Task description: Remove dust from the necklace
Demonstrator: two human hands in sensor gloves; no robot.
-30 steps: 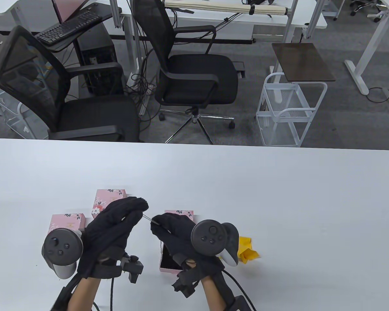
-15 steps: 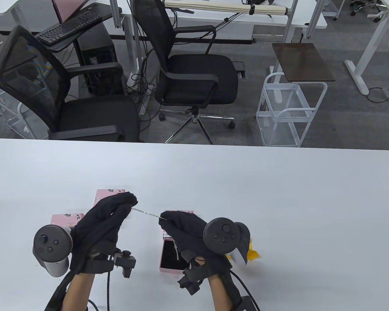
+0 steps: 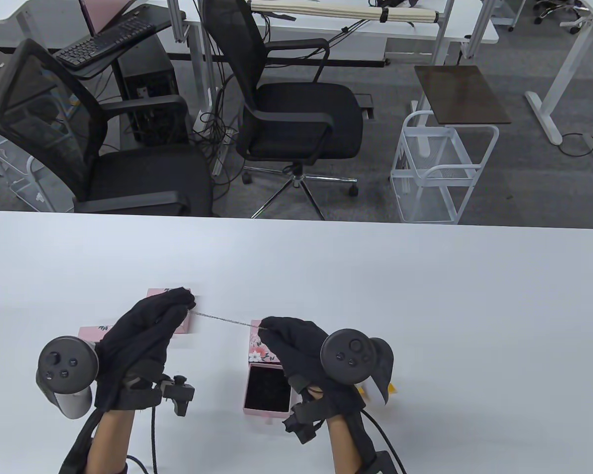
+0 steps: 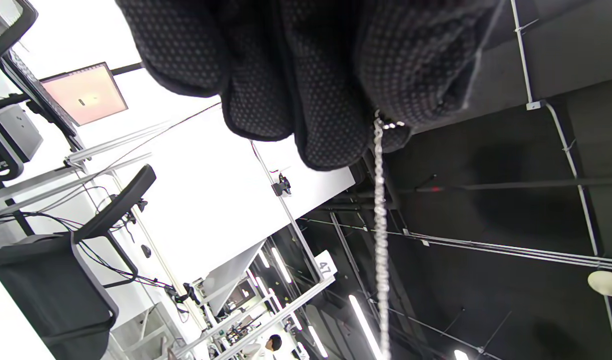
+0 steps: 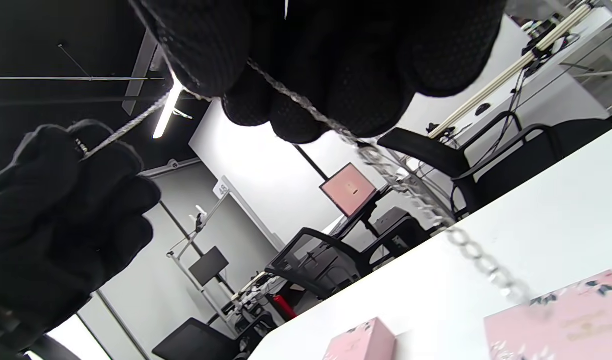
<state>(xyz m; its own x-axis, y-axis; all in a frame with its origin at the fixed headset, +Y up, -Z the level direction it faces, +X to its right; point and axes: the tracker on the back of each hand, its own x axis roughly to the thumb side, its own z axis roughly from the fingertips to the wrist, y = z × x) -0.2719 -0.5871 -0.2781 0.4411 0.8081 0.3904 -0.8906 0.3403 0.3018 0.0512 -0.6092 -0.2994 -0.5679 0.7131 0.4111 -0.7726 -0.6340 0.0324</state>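
Observation:
A thin silver necklace chain [image 3: 225,321] is stretched taut between both gloved hands above the white table [image 3: 425,306]. My left hand [image 3: 180,300] pinches one end; the left wrist view shows the chain [image 4: 380,220] running out from its fingertips. My right hand [image 3: 267,327] pinches the chain further along, and the right wrist view shows the rest of the chain [image 5: 411,192] hanging down from its fingers toward the table. Below the right hand lies an open pink box [image 3: 268,390] with a black lining.
Pink floral boxes lie under and beside the left hand [image 3: 90,332], and a floral lid [image 3: 259,351] sits behind the open box. A yellow cloth [image 3: 391,390] peeks out behind the right tracker. Black office chairs [image 3: 296,123] stand beyond the table's far edge.
The hands have moved apart, the left one to the left and the right one to the right, drawing a longer stretch of chain taut. The open box is now uncovered.

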